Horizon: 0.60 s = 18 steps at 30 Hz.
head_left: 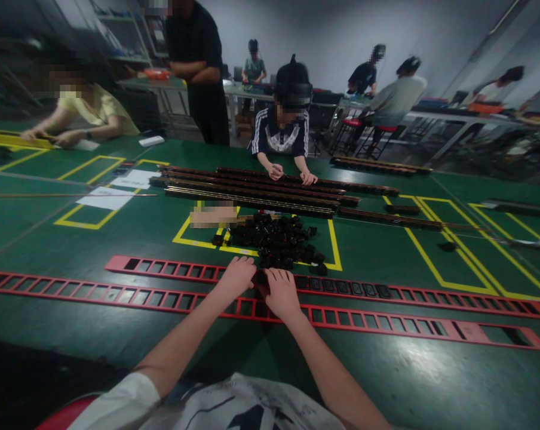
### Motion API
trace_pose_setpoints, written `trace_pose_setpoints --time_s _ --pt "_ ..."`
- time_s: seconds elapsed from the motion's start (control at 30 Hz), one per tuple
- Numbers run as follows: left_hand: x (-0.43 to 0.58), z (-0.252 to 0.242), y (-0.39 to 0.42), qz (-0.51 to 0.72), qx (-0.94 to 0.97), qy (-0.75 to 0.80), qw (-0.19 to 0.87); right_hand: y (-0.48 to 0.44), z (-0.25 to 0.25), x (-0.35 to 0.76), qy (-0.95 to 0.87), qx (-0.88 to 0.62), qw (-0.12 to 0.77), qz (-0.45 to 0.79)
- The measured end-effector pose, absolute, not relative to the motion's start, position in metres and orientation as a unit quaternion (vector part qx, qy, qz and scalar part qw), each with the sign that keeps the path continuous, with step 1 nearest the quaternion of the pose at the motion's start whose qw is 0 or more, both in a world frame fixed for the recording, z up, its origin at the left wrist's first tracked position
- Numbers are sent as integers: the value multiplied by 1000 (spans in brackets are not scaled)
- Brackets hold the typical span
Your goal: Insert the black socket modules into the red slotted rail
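Both my hands meet over the farther red slotted strip. My left hand is closed, its fingertips bent over a small dark piece. Just beside it, my right hand curls its fingers round the same dark piece, which is mostly hidden. Black square modules sit in several slots of that strip, right of my hands. Nearer to me lies a second red slotted strip, running under my wrists. Beyond my fingers is a loose heap of small black parts.
Long dark rails lie across the green table, behind the heap. A person opposite handles them. White sheets and yellow tape outlines mark the table. Another person works at the left.
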<state>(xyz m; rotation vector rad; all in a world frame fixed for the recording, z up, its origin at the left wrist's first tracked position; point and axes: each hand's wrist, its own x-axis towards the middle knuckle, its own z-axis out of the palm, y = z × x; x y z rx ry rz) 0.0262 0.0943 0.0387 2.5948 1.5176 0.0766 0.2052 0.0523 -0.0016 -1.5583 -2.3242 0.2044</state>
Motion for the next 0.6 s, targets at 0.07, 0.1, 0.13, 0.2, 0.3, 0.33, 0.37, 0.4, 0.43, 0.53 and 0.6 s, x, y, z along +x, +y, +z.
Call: trace_pose_setpoints --time_s 0.07,0.1,0.13,0.2,0.3,0.33,0.37,0.4,0.43,0.53,0.6 --pt "27 38 93 23 863 501 65 52 -2 205 -817 -548 167 70" --pt "27 38 93 21 863 500 63 52 -2 205 -817 -548 167 68" --pt "27 38 92 20 863 501 62 52 -2 206 -817 -548 165 65" --pt "26 37 91 21 861 505 59 53 -3 206 -818 -548 164 62" --pt "25 37 89 29 856 513 61 53 -3 206 -817 -548 167 60" --pt "25 37 89 31 855 514 63 53 -3 206 -817 -548 168 61" --pt "25 37 88 32 854 514 67 53 -3 206 -817 -548 168 61" --pt "25 37 88 33 854 514 71 53 -3 206 -816 -549 168 61" --pt "25 37 87 34 853 515 75 53 -3 205 -816 -550 168 62" --pt "25 36 86 37 848 522 84 53 -4 205 -816 -549 171 65" --pt "23 34 86 37 845 526 88 53 -4 205 -816 -547 174 68"
